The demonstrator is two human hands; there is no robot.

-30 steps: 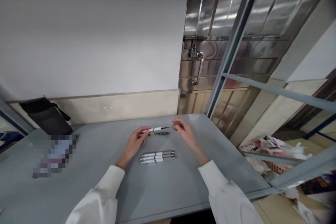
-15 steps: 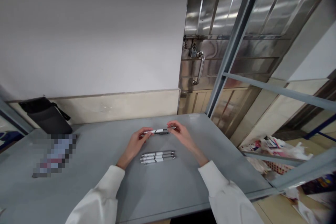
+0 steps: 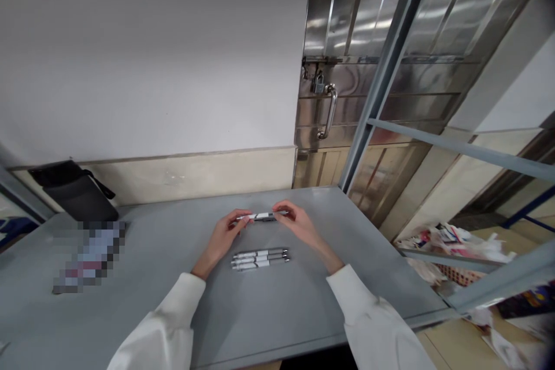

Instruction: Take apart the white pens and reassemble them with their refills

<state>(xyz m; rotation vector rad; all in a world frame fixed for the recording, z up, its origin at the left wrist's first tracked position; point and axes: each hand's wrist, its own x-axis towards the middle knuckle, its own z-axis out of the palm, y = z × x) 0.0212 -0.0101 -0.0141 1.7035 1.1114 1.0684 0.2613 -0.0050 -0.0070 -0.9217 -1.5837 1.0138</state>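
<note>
1. As our white sleeves reach in over the tabletop, a row of pens lies between our wrists, side by side; we should keep our forearms off it.
2. Just beyond the row, our left hand pinches the left end of a white pen, fingers closed on it. We would do best to make this the steady anchor, firm without squeezing.
3. Level with it, our right hand has its fingers drawn together around the pen's other end, a bit showing past them. Both ends ought to stay in one straight line, with gentle pressure, since thin parts could bend.
4. Close by the pen shows a dark piece, partly hidden; whether they touch, we cannot tell, so we should avoid nudging it.
5. Farther off, a black bag stands tilted near the wall.
</note>
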